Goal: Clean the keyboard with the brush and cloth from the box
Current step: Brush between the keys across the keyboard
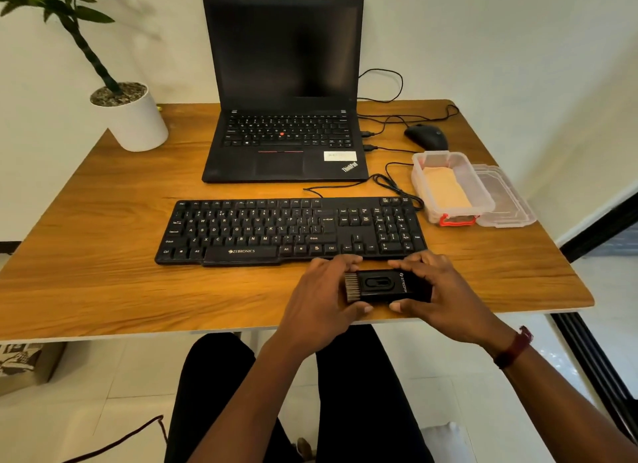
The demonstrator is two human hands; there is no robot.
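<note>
A black keyboard (290, 231) lies flat in the middle of the wooden table (103, 255). Just in front of its right half, both hands hold a small black brush (383, 284) with its short bristles pointing left. My left hand (321, 293) grips the bristle end between fingers and thumb. The body end is gripped by my right hand (438, 290). To the right of the keyboard stands an open clear plastic box (452, 189) with a red latch, and a folded peach cloth (445, 186) lies inside it.
The box's clear lid (507, 200) lies just right of the box. An open black laptop (283, 93) stands behind the keyboard, with a black mouse (426, 136) and cables at the back right. A white plant pot (133, 117) sits at the back left corner.
</note>
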